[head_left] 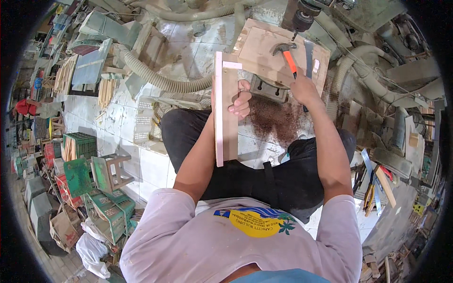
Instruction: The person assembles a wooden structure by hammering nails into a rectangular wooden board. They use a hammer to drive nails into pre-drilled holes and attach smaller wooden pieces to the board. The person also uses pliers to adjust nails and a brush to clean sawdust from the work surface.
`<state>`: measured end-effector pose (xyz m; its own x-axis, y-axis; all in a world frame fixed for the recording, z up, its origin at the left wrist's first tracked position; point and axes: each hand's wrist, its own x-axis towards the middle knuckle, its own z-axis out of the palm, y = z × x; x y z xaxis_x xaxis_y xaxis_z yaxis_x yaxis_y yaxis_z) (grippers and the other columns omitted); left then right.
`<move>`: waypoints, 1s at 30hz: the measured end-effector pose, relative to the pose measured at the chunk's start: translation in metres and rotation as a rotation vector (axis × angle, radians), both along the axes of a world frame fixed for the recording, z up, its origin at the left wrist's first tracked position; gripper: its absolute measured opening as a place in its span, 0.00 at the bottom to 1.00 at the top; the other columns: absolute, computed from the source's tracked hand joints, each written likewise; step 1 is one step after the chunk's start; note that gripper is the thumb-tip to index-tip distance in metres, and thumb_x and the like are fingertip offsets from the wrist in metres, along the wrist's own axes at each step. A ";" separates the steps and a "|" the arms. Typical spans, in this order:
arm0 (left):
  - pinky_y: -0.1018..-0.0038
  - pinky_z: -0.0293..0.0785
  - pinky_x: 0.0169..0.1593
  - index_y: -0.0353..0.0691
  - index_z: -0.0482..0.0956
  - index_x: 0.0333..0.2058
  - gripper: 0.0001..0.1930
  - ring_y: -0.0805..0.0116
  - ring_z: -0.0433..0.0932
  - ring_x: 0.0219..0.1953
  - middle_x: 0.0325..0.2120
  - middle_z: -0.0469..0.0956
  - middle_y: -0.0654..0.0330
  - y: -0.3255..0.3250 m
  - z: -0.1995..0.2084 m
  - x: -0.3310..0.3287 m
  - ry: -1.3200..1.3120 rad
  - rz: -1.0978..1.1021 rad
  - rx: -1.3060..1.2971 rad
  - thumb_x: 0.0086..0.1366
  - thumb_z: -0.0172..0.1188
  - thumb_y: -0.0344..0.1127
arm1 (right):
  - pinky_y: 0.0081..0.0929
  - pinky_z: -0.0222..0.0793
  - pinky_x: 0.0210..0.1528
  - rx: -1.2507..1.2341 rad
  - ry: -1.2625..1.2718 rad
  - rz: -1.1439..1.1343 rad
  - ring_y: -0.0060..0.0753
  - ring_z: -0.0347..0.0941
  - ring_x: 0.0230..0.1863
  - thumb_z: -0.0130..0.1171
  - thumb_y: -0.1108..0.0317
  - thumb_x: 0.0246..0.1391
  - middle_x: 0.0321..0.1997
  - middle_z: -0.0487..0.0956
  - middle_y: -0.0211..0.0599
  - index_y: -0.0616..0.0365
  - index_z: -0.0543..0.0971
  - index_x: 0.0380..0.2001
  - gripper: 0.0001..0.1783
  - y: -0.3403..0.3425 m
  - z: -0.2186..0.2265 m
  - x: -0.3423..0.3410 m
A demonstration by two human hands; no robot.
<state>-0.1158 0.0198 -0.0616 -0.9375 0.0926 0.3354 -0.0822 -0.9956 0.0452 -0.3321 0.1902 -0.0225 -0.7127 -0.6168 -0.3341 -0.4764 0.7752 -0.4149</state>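
Observation:
My left hand (240, 100) is closed around a flat wooden piece (230, 122), its fingers curling over the right edge. This piece stands lengthwise above my lap, with a long pale strip (218, 108) along its left side and a short pale crosspiece (232, 65) near its far end. In my right hand (304, 89) is a claw hammer (289, 59) with an orange and black handle. The hammer's head lies over a wooden board (257, 52). A dark flat metal strip (309, 59) and a small pale block (316, 65) rest on that board, right of the hammer.
A drill chuck (304, 21) with a bit hangs over the board's far side. Reddish sawdust (278, 120) covers the floor below. A ribbed hose (165, 82) and a pale plastic crate (144, 122) sit to the left. Tools and offcuts (375, 181) lie at right.

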 end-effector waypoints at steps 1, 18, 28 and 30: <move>0.72 0.65 0.31 0.28 0.63 0.59 0.45 0.73 0.68 0.20 0.30 0.72 0.55 0.000 -0.001 -0.001 0.011 0.000 0.003 0.67 0.43 0.72 | 0.56 0.68 0.58 0.009 -0.001 -0.006 0.68 0.75 0.53 0.51 0.69 0.57 0.48 0.78 0.69 0.64 0.59 0.65 0.33 0.000 0.001 0.000; 0.75 0.65 0.28 0.28 0.58 0.63 0.52 0.74 0.67 0.20 0.31 0.72 0.52 0.004 0.004 -0.002 0.006 -0.017 -0.013 0.63 0.46 0.77 | 0.56 0.68 0.57 0.028 -0.027 -0.012 0.70 0.75 0.52 0.48 0.69 0.58 0.47 0.78 0.72 0.67 0.58 0.66 0.32 -0.002 0.009 0.002; 0.76 0.63 0.26 0.28 0.58 0.63 0.56 0.75 0.65 0.18 0.30 0.72 0.53 0.005 0.000 -0.004 -0.023 0.002 -0.054 0.60 0.42 0.81 | 0.59 0.68 0.54 -0.013 0.035 -0.025 0.73 0.75 0.48 0.50 0.68 0.57 0.41 0.78 0.73 0.64 0.60 0.61 0.29 -0.003 -0.005 -0.002; 0.76 0.62 0.25 0.28 0.58 0.64 0.57 0.76 0.65 0.18 0.30 0.72 0.53 0.005 0.000 -0.003 -0.047 0.009 -0.069 0.60 0.41 0.82 | 0.59 0.68 0.54 -0.013 0.033 -0.025 0.73 0.75 0.48 0.51 0.68 0.57 0.41 0.78 0.74 0.64 0.60 0.61 0.29 -0.003 -0.003 -0.001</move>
